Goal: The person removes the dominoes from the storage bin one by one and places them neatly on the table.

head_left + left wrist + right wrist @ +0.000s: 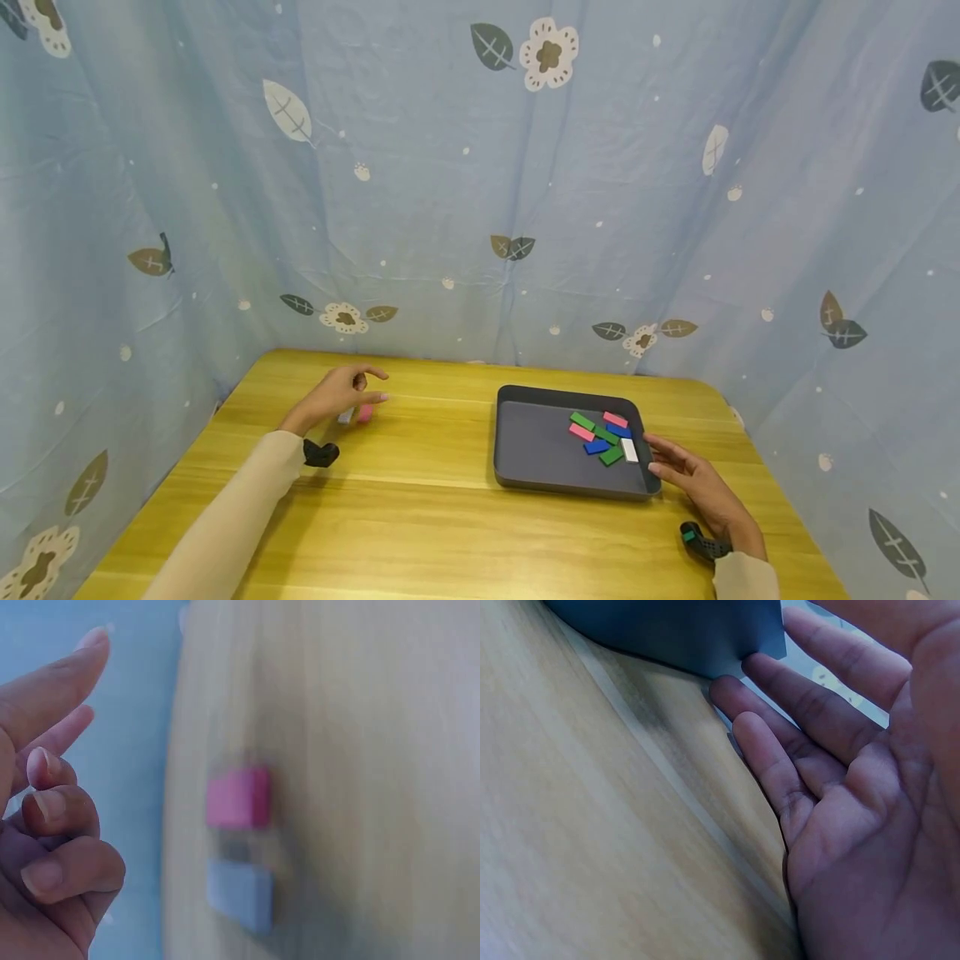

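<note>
My left hand [337,395] hovers over the left part of the table with nothing in its grasp, thumb and index finger apart and the other fingers bent. Beneath it stand a pink block [238,798] and a whitish block [240,895], side by side with a small gap; the hand partly covers them in the head view. My right hand [697,483] is at the right side of a dark grey tray [532,450], its fairly straight fingers [810,701] right at the outer wall. Inside the tray, flat green, pink, blue and white blocks [606,435] lie toward the right.
The yellow wood-grain table [420,533] carries the tray right of centre. A blue patterned curtain [450,183] hangs behind it and along both sides. Each wrist wears a black device [321,453].
</note>
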